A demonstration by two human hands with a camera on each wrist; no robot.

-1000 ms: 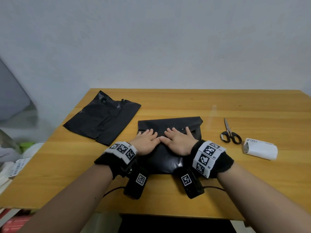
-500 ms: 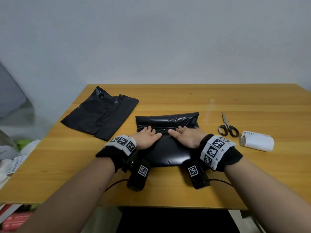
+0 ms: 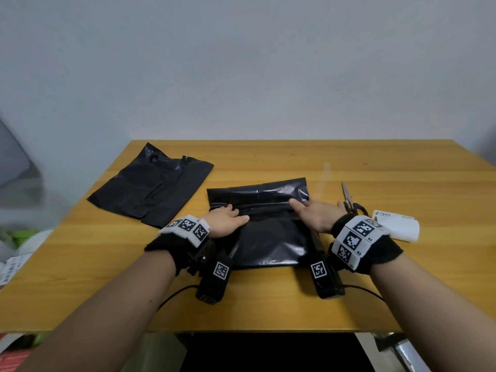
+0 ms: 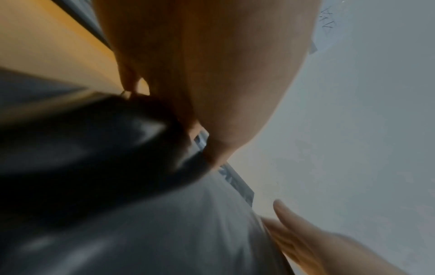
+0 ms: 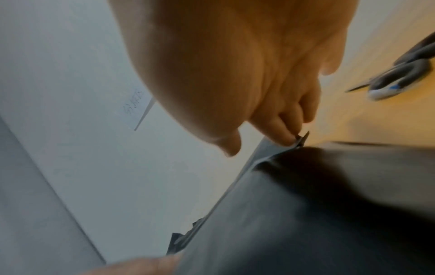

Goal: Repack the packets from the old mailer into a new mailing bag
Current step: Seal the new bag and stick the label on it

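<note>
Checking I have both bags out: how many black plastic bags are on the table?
2. The crumpled bag lies at left; the folded bag sits centre. No others visible.

Left hand [image 3: 225, 220], right hand [image 3: 315, 216] palm-down, apart

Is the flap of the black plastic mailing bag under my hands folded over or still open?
Folded over: the flap lies flat across the black plastic mailing bag, with left hand and right hand pressing along it.

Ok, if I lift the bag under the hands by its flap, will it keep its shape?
Probably not: the bag is thin creased film, so likely floppy. Its gloss suggests a slippery grip. It looks filled, so it may sag.
</note>
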